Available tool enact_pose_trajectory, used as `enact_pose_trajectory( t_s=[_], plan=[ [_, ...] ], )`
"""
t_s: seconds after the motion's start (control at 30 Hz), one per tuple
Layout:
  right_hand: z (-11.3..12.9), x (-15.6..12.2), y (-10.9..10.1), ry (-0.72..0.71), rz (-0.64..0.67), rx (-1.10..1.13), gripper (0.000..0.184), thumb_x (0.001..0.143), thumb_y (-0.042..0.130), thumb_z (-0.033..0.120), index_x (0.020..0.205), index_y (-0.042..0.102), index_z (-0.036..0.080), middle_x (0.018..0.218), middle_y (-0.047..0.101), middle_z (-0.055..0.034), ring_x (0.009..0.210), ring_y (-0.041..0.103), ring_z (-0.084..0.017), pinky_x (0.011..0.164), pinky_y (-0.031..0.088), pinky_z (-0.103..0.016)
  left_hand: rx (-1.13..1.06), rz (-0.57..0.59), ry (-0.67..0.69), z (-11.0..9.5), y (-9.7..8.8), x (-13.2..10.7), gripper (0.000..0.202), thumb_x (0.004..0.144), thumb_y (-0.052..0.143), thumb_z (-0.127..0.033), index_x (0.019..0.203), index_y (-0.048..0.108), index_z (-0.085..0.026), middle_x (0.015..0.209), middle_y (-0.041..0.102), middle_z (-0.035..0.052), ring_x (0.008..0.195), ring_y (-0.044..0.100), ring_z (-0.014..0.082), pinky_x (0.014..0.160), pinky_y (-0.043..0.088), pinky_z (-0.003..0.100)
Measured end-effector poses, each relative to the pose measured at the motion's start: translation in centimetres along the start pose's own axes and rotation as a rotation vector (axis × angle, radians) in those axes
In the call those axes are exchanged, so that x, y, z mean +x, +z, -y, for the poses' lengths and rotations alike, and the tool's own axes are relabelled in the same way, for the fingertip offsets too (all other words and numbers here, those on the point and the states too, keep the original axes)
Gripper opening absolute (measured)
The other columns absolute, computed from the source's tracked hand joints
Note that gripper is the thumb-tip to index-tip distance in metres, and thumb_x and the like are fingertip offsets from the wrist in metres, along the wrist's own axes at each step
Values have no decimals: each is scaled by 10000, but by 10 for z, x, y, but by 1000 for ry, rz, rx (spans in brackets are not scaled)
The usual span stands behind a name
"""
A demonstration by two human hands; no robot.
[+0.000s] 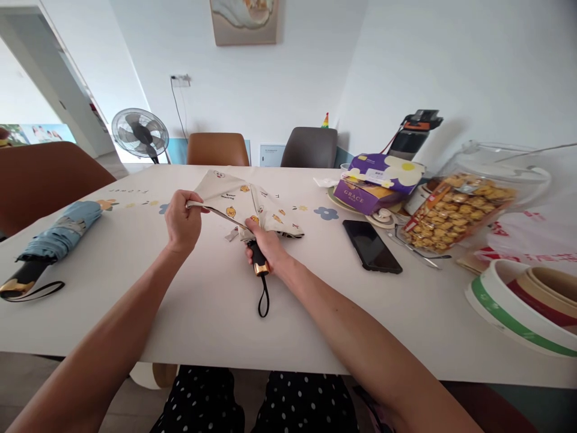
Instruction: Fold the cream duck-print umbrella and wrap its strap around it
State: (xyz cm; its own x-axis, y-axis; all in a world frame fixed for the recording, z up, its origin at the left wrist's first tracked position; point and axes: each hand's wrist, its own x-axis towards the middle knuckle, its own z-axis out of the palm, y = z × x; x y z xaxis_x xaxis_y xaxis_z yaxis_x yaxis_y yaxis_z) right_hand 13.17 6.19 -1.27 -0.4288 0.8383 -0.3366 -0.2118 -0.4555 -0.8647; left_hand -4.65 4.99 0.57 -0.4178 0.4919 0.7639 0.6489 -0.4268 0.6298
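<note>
A cream umbrella [243, 198] printed with small orange figures lies loosely folded over the middle of the table. My left hand [183, 219] pinches the edge of its canopy and holds that panel out to the left. Around the top of the black and gold handle, where the cloth gathers, my right hand [265, 243] is closed. A black wrist strap [264, 300] hangs from the handle's end toward me. Farther left rests a blue umbrella [63, 234], rolled up, with a similar black and gold handle; neither hand touches it.
Right of my hands lie a black phone [372, 245] and a purple tissue pack [374, 180]. Beyond them lean a clear jar of round snacks [460, 207] and a dark bottle [410, 135]. Paper tubs [505, 313] stand near the right edge. Chairs [218, 149] line the table's far side.
</note>
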Motion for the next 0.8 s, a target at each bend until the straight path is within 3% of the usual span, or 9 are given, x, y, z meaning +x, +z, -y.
enact_pose_trajectory(
  t_s=[0.13, 0.3, 0.4, 0.5, 0.67, 0.8],
  plan=[
    [0, 3, -4, -20, -62, -116, 392, 728, 645, 511, 762, 445, 176, 430, 460, 31, 337, 433, -112, 298, 415, -243, 243, 102, 96, 11, -7, 3, 177, 668, 434, -39, 701, 493, -203, 712, 598, -9, 670, 578, 137, 642, 431, 257],
    [-1, 5, -6, -16, -77, -131, 380, 666, 715, 435, 754, 448, 179, 433, 444, 47, 337, 435, -102, 301, 420, -230, 363, 230, 162, 31, -9, 5, 126, 675, 479, -95, 685, 506, -218, 731, 583, 22, 650, 517, 163, 638, 391, 274],
    [0, 5, -6, -20, -108, -164, 342, 668, 706, 376, 722, 428, 185, 423, 441, 51, 327, 432, -100, 288, 408, -224, 392, 434, 153, 42, -8, 3, 124, 661, 482, -108, 676, 519, -225, 687, 562, 23, 622, 498, 173, 597, 363, 273],
    [0, 4, -5, -27, -111, -202, 306, 676, 683, 336, 702, 419, 185, 403, 442, 50, 313, 421, -101, 277, 397, -224, 426, 622, 52, 50, -7, 1, 158, 649, 461, -117, 668, 562, -236, 656, 570, 26, 617, 505, 190, 573, 355, 278],
    [1, 1, -4, -30, -76, -222, 259, 668, 661, 255, 676, 412, 185, 391, 414, 63, 314, 419, -97, 277, 396, -219, 439, 539, -182, 55, -8, 1, 276, 616, 437, -89, 650, 656, -255, 797, 645, 49, 806, 571, 246, 716, 417, 341],
    [-2, -2, 0, -36, -9, -285, 210, 672, 632, 242, 659, 432, 177, 382, 426, 47, 327, 420, -103, 268, 386, -219, 143, 243, -474, 54, -5, 3, 197, 674, 511, -156, 816, 627, -229, 925, 638, 56, 880, 573, 220, 840, 416, 387]
  ],
)
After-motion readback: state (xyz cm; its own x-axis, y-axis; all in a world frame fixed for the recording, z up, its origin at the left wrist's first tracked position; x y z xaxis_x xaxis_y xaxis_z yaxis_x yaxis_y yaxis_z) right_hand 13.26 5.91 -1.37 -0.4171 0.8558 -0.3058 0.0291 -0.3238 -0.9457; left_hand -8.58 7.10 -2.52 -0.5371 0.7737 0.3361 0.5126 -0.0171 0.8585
